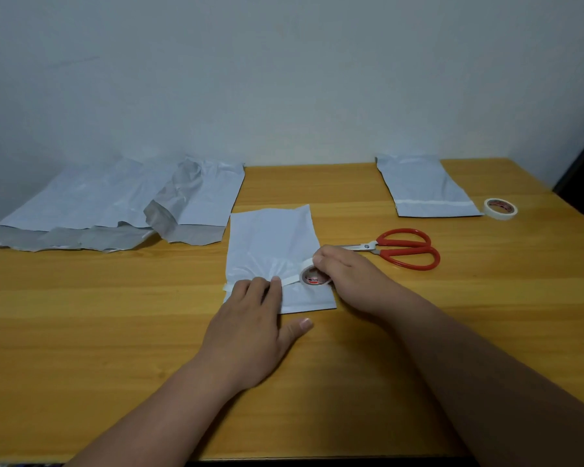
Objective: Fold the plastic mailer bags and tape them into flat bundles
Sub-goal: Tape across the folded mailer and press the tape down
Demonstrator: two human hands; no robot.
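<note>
White folded mailer bag (270, 244) lies flat, tape strip (289, 281) across it

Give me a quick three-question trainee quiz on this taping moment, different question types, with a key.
1. True or false: the right hand holds a tape roll over the folded mailer.
2. What do the left hand fingers press? A) scissors B) tape strip C) spare roll
3. Fill in: the red scissors lie to the ____ of the folded mailer.

Key: 1 true; 2 B, the tape strip; 3 right.
</note>
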